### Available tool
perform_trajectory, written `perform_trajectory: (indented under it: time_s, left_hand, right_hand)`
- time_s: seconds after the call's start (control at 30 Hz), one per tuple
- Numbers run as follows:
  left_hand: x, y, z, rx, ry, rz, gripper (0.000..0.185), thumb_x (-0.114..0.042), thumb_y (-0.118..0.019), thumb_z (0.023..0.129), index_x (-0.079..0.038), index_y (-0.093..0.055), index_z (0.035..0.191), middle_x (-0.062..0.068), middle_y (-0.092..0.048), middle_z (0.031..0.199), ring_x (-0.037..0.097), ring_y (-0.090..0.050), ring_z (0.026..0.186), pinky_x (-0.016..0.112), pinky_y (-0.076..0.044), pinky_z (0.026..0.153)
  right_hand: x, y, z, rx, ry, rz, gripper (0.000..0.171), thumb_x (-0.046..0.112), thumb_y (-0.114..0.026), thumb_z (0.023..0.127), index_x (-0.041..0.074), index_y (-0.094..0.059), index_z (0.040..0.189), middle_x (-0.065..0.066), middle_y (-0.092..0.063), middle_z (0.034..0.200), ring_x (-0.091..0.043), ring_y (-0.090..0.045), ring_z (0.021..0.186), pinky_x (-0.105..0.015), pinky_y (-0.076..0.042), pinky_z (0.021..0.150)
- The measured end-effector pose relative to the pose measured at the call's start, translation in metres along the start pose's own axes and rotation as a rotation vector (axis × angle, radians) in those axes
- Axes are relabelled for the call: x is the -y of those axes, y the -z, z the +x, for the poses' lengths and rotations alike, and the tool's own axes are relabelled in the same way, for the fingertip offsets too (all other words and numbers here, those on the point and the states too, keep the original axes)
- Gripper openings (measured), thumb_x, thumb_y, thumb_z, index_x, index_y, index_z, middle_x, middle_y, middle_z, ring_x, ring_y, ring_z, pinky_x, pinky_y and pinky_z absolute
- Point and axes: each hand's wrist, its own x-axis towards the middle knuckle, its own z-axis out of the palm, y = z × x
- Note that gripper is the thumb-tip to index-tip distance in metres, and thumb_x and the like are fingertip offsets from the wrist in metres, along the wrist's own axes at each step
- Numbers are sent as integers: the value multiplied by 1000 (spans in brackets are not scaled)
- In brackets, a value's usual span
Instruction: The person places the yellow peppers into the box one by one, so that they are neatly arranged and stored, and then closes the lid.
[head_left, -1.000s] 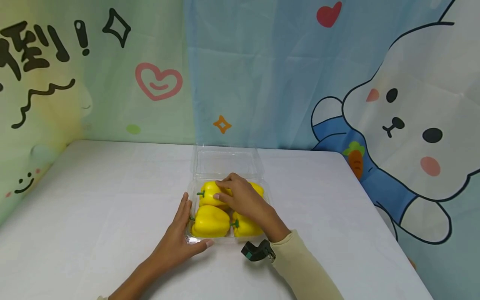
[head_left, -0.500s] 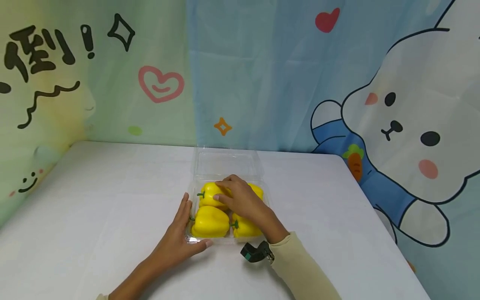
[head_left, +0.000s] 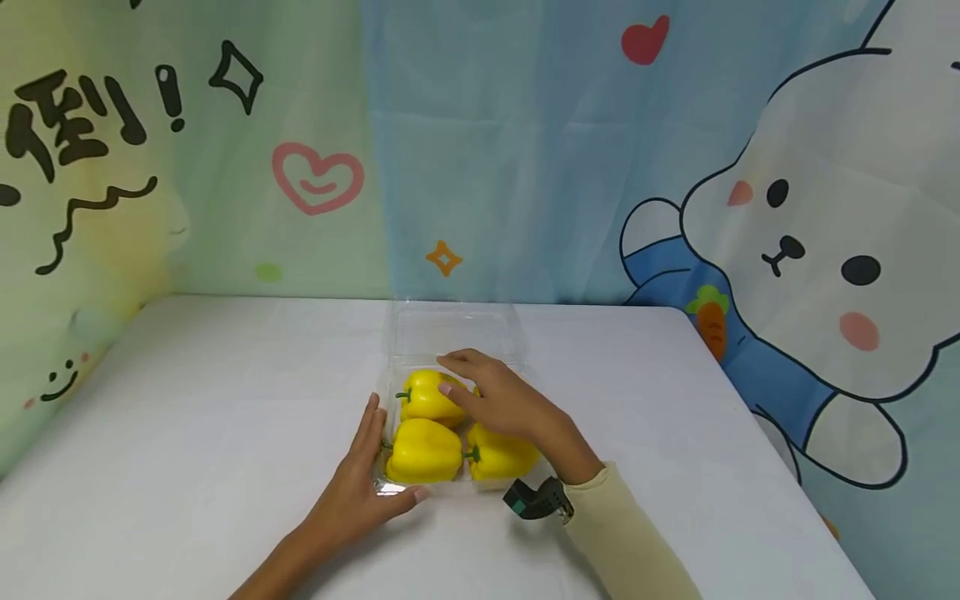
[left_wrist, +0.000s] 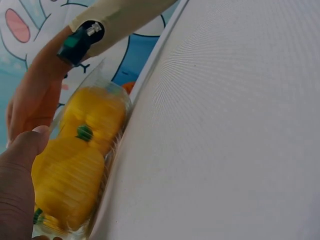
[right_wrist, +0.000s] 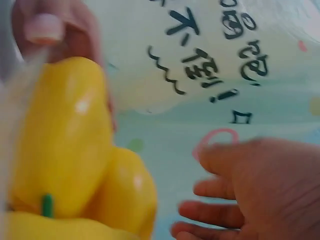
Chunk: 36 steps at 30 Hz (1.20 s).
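A clear plastic clamshell box (head_left: 468, 486) holds several yellow bell peppers with green stems. The front left pepper (head_left: 423, 451), the front right pepper (head_left: 502, 452) and the back left pepper (head_left: 431, 396) show in the head view; the back right one is mostly hidden. My left hand (head_left: 360, 483) rests along the box's left side, fingers straight, with the thumb at the front corner. Over the back of the box hovers my right hand (head_left: 502, 396), fingers extended. In the right wrist view my right hand (right_wrist: 270, 185) is apart from the peppers (right_wrist: 65, 135), holding nothing.
The box's transparent lid (head_left: 453, 329) lies folded back behind it. A white table (head_left: 225, 400) spreads around the box, with its right edge sloping away. A printed cartoon curtain (head_left: 510, 150) hangs behind. A black wrist camera (head_left: 536, 498) juts below my right wrist.
My right hand has lifted off the back left pepper and shifted slightly right, its fingers straightening. My left hand stays at the box. The head view has tilted a little.
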Motion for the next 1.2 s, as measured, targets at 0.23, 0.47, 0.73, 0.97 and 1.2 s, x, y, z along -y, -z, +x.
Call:
perform_trajectory:
  time_s: [0.23,0.47,0.73,0.97,1.2]
  left_hand:
    - [0,0,1,1,8,7,117,-44,-83,75,2,-10,154,5,6,163,30,-7,146,53,-20,111]
    - [0,0,3,-1,12,8,119,-45,-83,74,0,-8,155,7,6,163,30,-8,146,53,-20,111]
    - [-1,0,1,3,31,-4,120,-43,-84,73,-2,-7,155,5,5,163,28,-9,146,51,-20,111]
    - [-1,0,0,7,46,-1,118,-40,-84,74,-2,-8,155,5,5,163,28,-9,146,52,-20,111]
    - [-2,0,1,8,51,-7,119,-41,-84,74,-4,-6,156,4,5,163,25,-9,146,49,-20,112]
  right_hand:
    - [-22,25,-6,-89,22,105,44,28,-50,103,8,-50,143,-9,-51,140,-28,-50,126,-46,-41,102]
    - [-50,44,-11,-210,-54,120,44,26,-51,103,5,-50,141,-12,-52,138,-28,-48,128,-48,-37,105]
    - [-81,50,-16,-206,-251,56,51,30,-50,102,1,-44,144,-20,-43,146,-39,-41,131,-57,-35,104]
    - [-109,39,-14,-183,-364,40,57,34,-45,104,-2,-38,147,-24,-44,144,-40,-47,126,-55,-41,100]
    - [-134,36,-16,-150,-414,127,58,39,-39,105,-4,-43,143,-22,-43,145,-39,-39,134,-54,-32,107]
